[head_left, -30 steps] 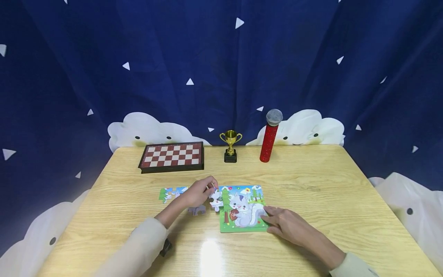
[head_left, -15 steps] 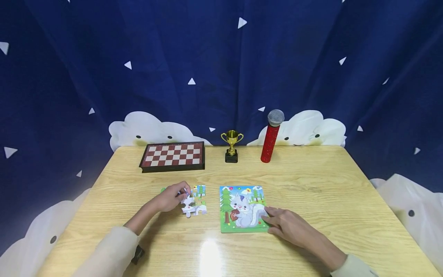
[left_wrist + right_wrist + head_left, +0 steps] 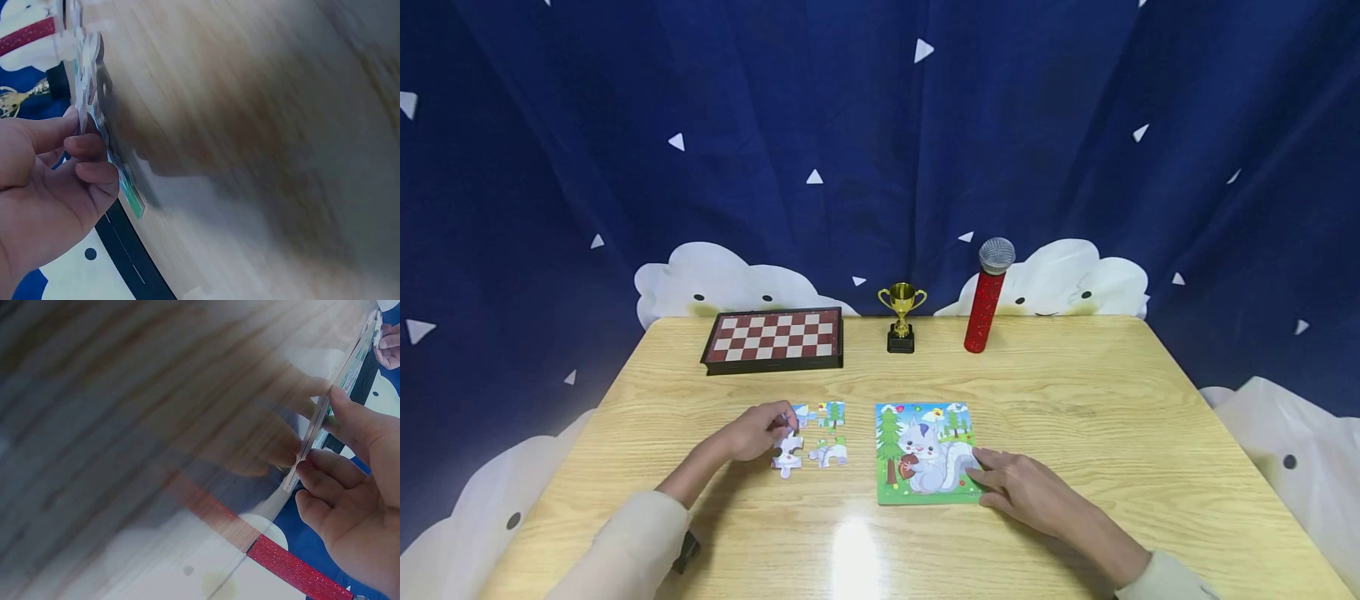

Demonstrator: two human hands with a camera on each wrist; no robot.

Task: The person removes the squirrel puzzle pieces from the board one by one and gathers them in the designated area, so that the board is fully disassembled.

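My left hand (image 3: 758,431) pinches a puzzle piece (image 3: 787,452) with a white squirrel's face, tilted above the table. In the left wrist view the thumb and a finger meet on the edge of this puzzle piece (image 3: 87,87). Just beyond it lie several other puzzle pieces (image 3: 830,452), partly hidden by the hand. A square squirrel picture board (image 3: 922,492) lies flat to their right. My right hand (image 3: 1030,487) rests on the board's right edge with its fingers stretched out. The right wrist view shows its thumb and fingertips touching the board's edge (image 3: 322,419).
A checkered game board (image 3: 773,337) with a black frame stands at the back left. Right of it are a small gold trophy (image 3: 901,312) and a red microphone (image 3: 985,308). A dark blue curtain (image 3: 880,150) hangs behind the wooden table (image 3: 1060,392).
My left hand has moved left with the squirrel-face puzzle piece, away from the picture board and past the loose pieces. The right hand and the board have stayed in place.
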